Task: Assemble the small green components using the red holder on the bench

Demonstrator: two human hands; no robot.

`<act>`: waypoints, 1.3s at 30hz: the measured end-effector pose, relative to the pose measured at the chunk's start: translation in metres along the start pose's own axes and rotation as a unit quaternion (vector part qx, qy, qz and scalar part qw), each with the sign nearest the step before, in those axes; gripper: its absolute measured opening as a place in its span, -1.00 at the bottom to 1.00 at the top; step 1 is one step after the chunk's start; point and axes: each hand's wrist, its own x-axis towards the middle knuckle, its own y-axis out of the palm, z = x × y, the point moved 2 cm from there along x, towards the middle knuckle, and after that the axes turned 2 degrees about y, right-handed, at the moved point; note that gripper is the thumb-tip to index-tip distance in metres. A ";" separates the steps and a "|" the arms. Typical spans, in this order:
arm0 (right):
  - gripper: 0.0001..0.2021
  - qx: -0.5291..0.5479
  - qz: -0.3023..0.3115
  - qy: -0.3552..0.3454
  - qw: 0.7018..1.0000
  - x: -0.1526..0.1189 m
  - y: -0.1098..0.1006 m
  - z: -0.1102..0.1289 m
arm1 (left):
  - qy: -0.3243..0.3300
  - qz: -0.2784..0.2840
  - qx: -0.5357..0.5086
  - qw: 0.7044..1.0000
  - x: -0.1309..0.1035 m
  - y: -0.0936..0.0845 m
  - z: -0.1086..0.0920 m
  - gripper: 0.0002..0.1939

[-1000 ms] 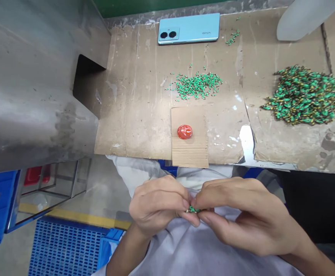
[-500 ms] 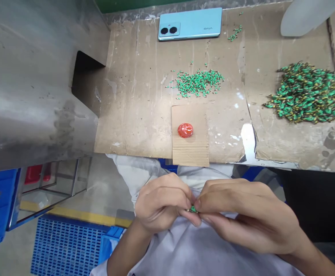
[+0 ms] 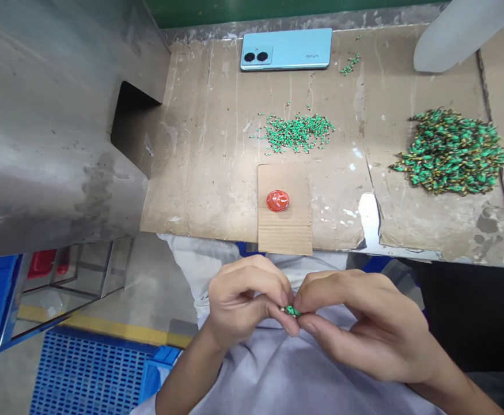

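Observation:
My left hand (image 3: 252, 297) and my right hand (image 3: 362, 325) meet in front of my body, below the table edge. Between their fingertips sits a small green piece (image 3: 292, 310) with dark and gold bits, partly covered by the fingers. The thumb and fingers of my left hand pinch it from one side. From the other side, the thumb and index finger of my right hand close on its end. On the table ahead lies a pile of larger green pieces (image 3: 454, 151), and a spread of tiny green pieces (image 3: 297, 132) is nearer the middle.
A glossy red oval object (image 3: 277, 200) rests on a cardboard piece (image 3: 284, 239) at the table's front edge. Behind are a light blue phone (image 3: 297, 49), a few green pieces (image 3: 350, 64) and a whitish rounded object (image 3: 446, 40). A metal housing (image 3: 61, 132) stands left.
The view has tilted slightly, so the table sits lower in it. Around the green piece my right fingers have shifted a little, and more of its green shows.

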 end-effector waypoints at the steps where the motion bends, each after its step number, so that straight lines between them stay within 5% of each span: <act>1: -0.82 0.000 -0.002 0.000 1.000 0.000 0.001 0.000 | -0.003 0.000 -0.005 1.000 -0.001 0.000 0.002 -0.71; 7: -0.81 -0.040 0.002 -0.006 0.999 -0.004 0.000 -0.002 | 0.031 -0.010 0.000 0.999 0.000 0.000 0.006 -0.74; 13: -0.72 -0.065 0.020 -0.098 0.993 -0.009 -0.011 -0.009 | 0.023 0.022 0.094 0.995 0.004 0.000 -0.007 -0.79; 20: -0.76 -0.115 0.023 -0.094 0.989 -0.013 -0.011 -0.012 | 0.037 0.044 0.148 0.987 0.002 0.001 -0.018 -0.89; 35: -0.79 -0.124 -0.052 -0.126 0.983 -0.005 0.004 -0.025 | -0.091 0.017 0.213 0.973 0.004 0.003 -0.020 -0.73; 39: -0.83 -0.220 -0.067 -0.136 0.964 -0.002 -0.016 -0.029 | -0.074 -0.011 0.207 0.976 -0.003 -0.004 -0.019 -0.79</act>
